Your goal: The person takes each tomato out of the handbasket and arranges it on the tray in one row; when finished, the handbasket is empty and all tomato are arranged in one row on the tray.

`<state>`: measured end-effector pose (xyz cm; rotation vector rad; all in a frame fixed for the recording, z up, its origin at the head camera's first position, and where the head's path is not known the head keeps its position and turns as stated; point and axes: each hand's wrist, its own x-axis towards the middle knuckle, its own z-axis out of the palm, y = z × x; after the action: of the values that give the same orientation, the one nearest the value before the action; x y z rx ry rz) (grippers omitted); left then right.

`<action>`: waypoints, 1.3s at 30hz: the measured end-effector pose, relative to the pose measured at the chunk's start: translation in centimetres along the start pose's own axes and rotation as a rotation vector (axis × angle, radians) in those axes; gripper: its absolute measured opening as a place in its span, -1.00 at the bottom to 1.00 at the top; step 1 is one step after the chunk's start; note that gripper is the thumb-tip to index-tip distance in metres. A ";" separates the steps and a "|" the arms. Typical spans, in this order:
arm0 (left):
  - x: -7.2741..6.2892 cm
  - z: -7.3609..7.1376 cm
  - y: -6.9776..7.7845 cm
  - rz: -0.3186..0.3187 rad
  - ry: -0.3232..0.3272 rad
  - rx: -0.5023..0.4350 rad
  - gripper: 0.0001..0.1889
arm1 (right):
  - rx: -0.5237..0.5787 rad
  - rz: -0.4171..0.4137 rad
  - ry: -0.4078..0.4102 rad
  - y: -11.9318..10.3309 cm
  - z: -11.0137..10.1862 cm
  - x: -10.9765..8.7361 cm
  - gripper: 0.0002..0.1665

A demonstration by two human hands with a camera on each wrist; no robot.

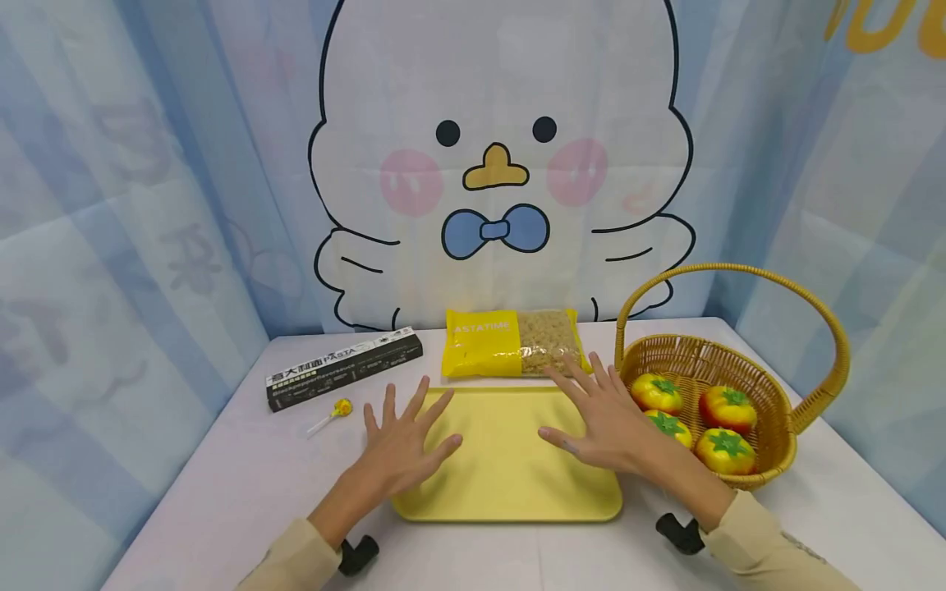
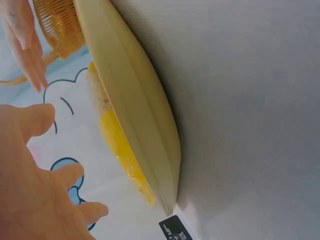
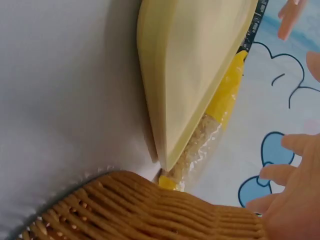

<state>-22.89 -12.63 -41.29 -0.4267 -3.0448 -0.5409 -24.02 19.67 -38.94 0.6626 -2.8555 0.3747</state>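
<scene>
My left hand (image 1: pixel 402 447) hovers over the left edge of a yellow tray (image 1: pixel 510 460), fingers spread and holding nothing. Over the tray's right side is my right hand (image 1: pixel 602 414), also with spread fingers and nothing in its grasp. Its fingertips overlap a yellow bag of pasta (image 1: pixel 484 345) with a see-through right half in the head view. Just right of that hand stands a wicker basket (image 1: pixel 779 443) with several yellow-orange persimmons (image 1: pixel 727 451) inside. In the left wrist view the left hand (image 2: pixel 40 185) shows beside the tray's rim (image 2: pixel 145 115).
A long black pasta box (image 1: pixel 347 373) lies slanted at the back left. In front of it is a lollipop (image 1: pixel 340 408) with a yellow head and white stick. The basket's tall handle (image 1: pixel 838 353) arches up on the right. Curtains enclose the white table (image 1: pixel 244 492).
</scene>
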 end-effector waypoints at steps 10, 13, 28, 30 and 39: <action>-0.6 -0.3 -0.4 -0.022 -0.017 -0.047 -0.26 | -0.016 0.002 -0.010 1.3 -1.0 -0.7 0.06; -0.7 -0.2 -0.6 -0.047 -0.031 -0.059 -0.25 | -0.022 0.016 -0.012 1.7 -1.6 -1.1 0.06; -1.1 -0.4 -1.5 -0.074 -0.044 -0.055 -0.30 | -0.014 0.048 -0.016 3.7 -3.3 -3.6 0.01; -1.0 -0.5 -1.7 -0.088 -0.048 -0.051 -0.30 | -0.015 0.042 -0.011 4.0 -3.5 -3.8 0.00; -0.7 -0.5 -2.2 -0.137 -0.070 -0.050 -0.33 | -0.028 0.056 0.004 5.0 -4.1 -4.8 -0.11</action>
<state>-22.87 -14.99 -41.64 -0.2447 -3.1503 -0.6227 -21.57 27.12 -37.20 0.5771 -2.8745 0.3432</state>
